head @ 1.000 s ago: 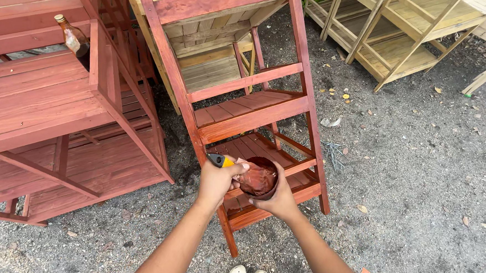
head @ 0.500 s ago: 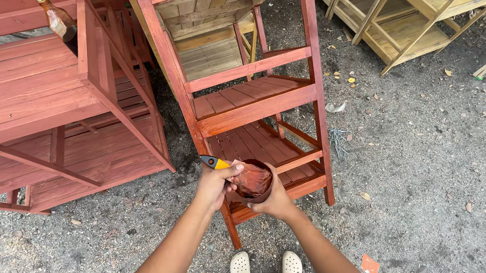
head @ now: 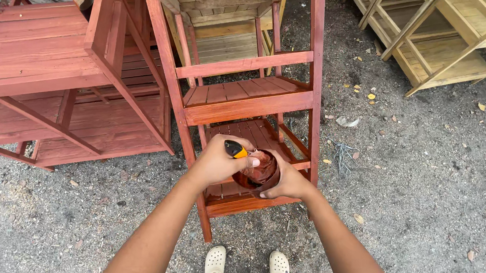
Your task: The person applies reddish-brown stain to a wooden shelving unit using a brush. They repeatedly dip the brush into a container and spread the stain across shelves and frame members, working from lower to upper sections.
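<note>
My left hand [head: 216, 163] grips a paintbrush with a black and yellow handle [head: 235, 150], its bristle end dipped into a small container of red-brown stain [head: 257, 173]. My right hand [head: 287, 183] cups that container from the right and below. Both hands hover over the lower shelves of a red-stained wooden shelf stand [head: 245, 100] standing on the gravel directly in front of me.
A larger red-stained shelf unit [head: 52, 76] stands at the left. Unpainted pale wooden shelf units [head: 453, 48] lie at the top right and another one [head: 226, 25] behind the stand. My feet in white clogs [head: 247, 264] are on grey gravel ground [head: 428, 207] with scattered leaves.
The view has shifted closer and lower over the stand. My hands stay together with brush and container, the brush now dipped in the container.
</note>
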